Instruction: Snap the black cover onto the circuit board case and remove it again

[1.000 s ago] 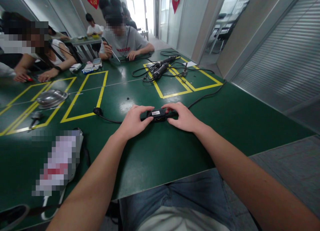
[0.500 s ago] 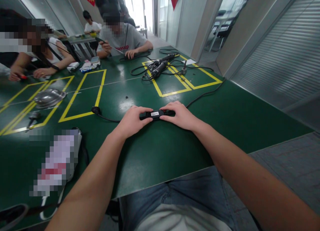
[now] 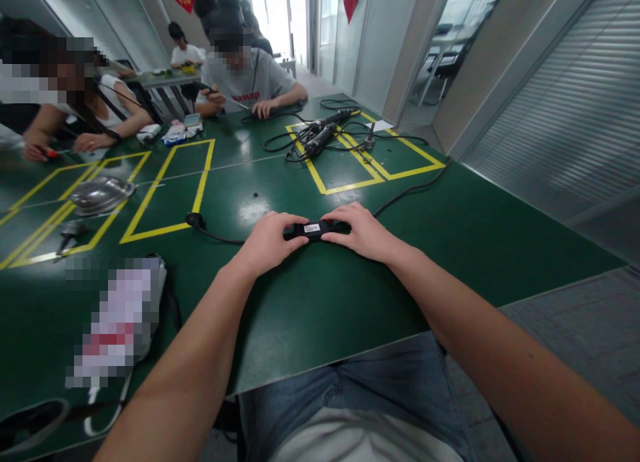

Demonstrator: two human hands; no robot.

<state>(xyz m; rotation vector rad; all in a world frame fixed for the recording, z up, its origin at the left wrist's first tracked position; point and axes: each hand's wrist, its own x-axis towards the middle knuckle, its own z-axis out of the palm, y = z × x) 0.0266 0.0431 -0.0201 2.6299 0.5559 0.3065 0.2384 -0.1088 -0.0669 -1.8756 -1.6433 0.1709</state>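
Observation:
A long black corded tool (image 3: pixel 313 230) with a small white label lies flat on the green table (image 3: pixel 320 302) in front of me. My left hand (image 3: pixel 267 243) curls over its left end, fingers closed on it. My right hand (image 3: pixel 363 233) grips its right end the same way. Only the labelled middle of the tool shows between the two hands. A black cable (image 3: pixel 213 235) runs from under my left hand to a round plug (image 3: pixel 194 219) on the left, and another cable (image 3: pixel 410 190) leaves to the right.
Yellow tape boxes mark the table. More black tools and tangled cables (image 3: pixel 320 137) lie at the far centre. A metal dish (image 3: pixel 100 194) sits at left, a blurred object (image 3: pixel 117 322) near my left elbow. Other people sit working along the far and left sides.
The tool has rolled slightly in my hands, its label now smaller and flatter. Both hands stay at its ends. The view shifted a little.

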